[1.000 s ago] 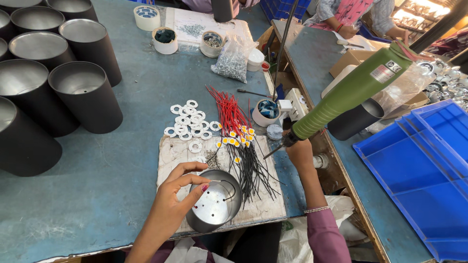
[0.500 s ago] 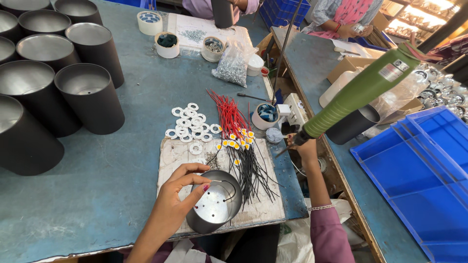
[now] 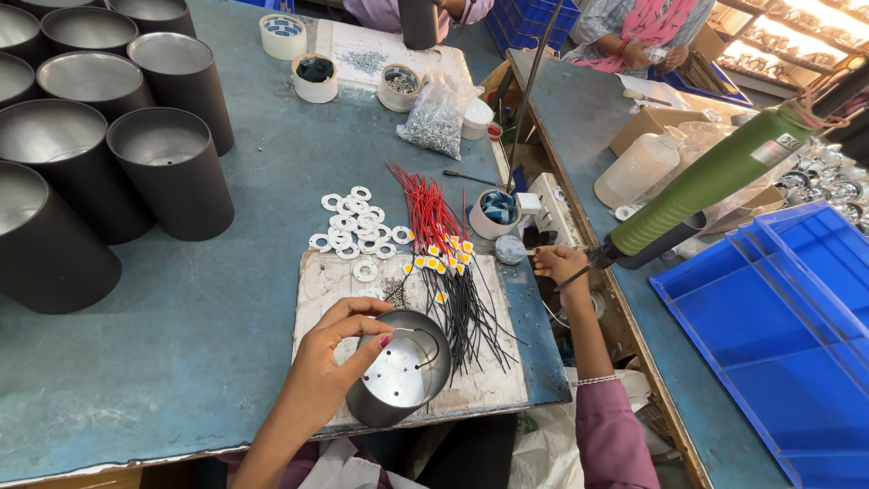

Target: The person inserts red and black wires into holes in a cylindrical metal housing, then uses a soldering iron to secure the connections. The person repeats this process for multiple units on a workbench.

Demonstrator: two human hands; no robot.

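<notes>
A: Left hand point(image 3: 333, 360)?

B: Gripping the rim of a small metal can point(image 3: 399, 380), fingers curled over the near edge, thumb on the outer wall. Can resting on the pale board point(image 3: 326, 290) at the near edge of the blue table point(image 3: 181, 362), open end up, a thin wire looped inside.

A: Right hand point(image 3: 561, 265)?

B: Off the table's right edge, to the right of the can. Fingers pinched around the tip end of a green power screwdriver point(image 3: 715, 186), which slants up and away to the right.

A: Near the can?

B: Just behind it, a bundle of black and red wires point(image 3: 448, 263) with small yellow squares where the colours meet. Behind and left of the can, a scatter of white rings point(image 3: 355, 225), one ring lying on the board itself.

A: Farther off?

B: Well left of the can, a cluster of tall black cylinders point(image 3: 167, 167), open tops showing bright metal insides. Far behind the can, a bag of screws point(image 3: 434, 118) and small round tubs point(image 3: 314, 77). Right of the can, past the gap, stacked blue trays point(image 3: 778, 335).
</notes>
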